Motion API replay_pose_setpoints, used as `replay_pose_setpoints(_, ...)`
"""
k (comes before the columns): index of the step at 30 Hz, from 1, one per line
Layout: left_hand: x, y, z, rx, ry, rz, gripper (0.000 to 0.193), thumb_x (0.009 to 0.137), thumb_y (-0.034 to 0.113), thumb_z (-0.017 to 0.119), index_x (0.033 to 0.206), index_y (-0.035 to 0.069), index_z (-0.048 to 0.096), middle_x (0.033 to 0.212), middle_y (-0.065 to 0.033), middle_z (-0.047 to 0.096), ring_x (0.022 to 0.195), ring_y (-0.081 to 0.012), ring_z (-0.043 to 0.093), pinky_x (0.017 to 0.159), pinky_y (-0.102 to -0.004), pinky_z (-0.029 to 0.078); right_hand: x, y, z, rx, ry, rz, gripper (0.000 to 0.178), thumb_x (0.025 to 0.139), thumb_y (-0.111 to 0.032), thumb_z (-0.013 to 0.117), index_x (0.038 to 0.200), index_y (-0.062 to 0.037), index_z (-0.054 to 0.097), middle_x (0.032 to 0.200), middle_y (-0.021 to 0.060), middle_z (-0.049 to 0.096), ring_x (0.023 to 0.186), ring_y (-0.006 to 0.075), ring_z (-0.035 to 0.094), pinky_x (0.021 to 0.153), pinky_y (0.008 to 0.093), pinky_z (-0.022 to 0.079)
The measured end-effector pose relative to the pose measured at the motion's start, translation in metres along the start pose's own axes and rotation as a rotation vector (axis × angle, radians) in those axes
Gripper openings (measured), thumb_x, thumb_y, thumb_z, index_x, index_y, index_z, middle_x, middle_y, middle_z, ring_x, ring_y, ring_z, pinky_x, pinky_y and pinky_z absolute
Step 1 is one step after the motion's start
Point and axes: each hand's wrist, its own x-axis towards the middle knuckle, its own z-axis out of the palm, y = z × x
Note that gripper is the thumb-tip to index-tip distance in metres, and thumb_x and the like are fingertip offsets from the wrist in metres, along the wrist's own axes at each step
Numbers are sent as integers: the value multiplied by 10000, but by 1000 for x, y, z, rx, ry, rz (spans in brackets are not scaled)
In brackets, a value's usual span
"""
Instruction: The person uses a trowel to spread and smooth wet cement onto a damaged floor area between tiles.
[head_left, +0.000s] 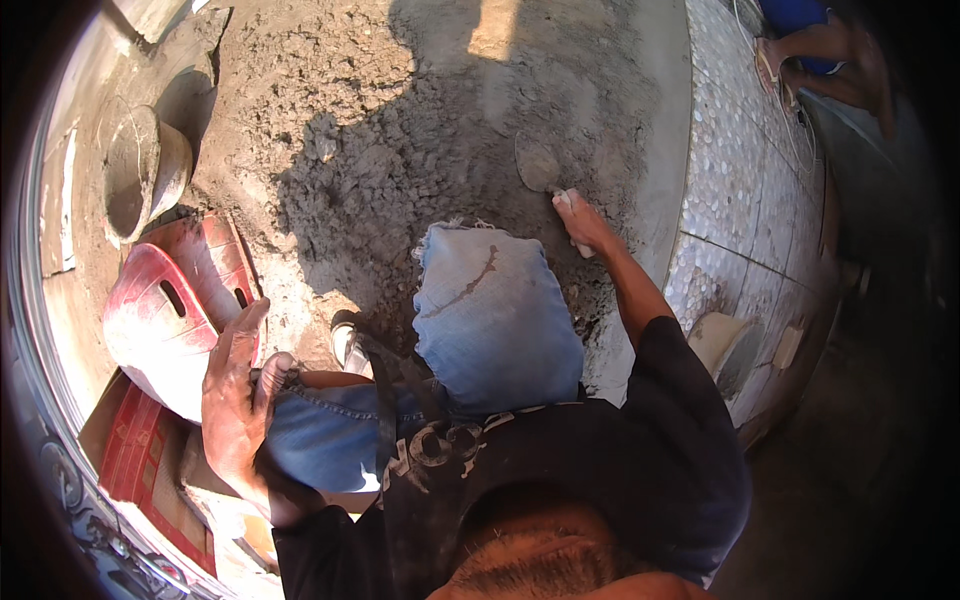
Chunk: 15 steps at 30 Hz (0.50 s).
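My right hand is closed round the handle of a trowel. The rounded metal blade rests on grey mortar, near the smoother strip at the right. My left hand holds nothing, its fingers apart, by my bent left knee. It is nearest to a red and white curved piece with a slot in it; whether they touch I cannot tell. My other knee, in torn denim, is bent over the mortar.
A mortar-stained bucket lies tipped at the left. Red boxes lie lower left. Pebble-patterned tiles run along the right, with another bucket on them. Another person's legs show at the upper right.
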Motion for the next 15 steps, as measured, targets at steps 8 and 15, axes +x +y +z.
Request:
replay_pose_setpoints(8, 2, -1, 0, 48, -23, 16, 473, 929, 270, 647, 1338, 64, 531, 1279, -200, 596, 1164, -387, 587, 969, -437, 477, -23, -89, 41, 802, 231, 539, 535, 1003, -457, 433, 1221, 28, 490, 828, 176, 604, 567, 251, 635, 525, 387, 518)
replay_pose_setpoints(15, 3, -1, -2, 21, -21, -32, 458, 948, 284, 623, 1344, 71, 534, 1270, -190, 599, 1158, -379, 592, 972, -430, 476, 8, -87, 62, 95, 67, -72, 489, 981, -434, 489, 1233, -16, 459, 865, 248, 653, 812, 416, 674, 684, 506, 526)
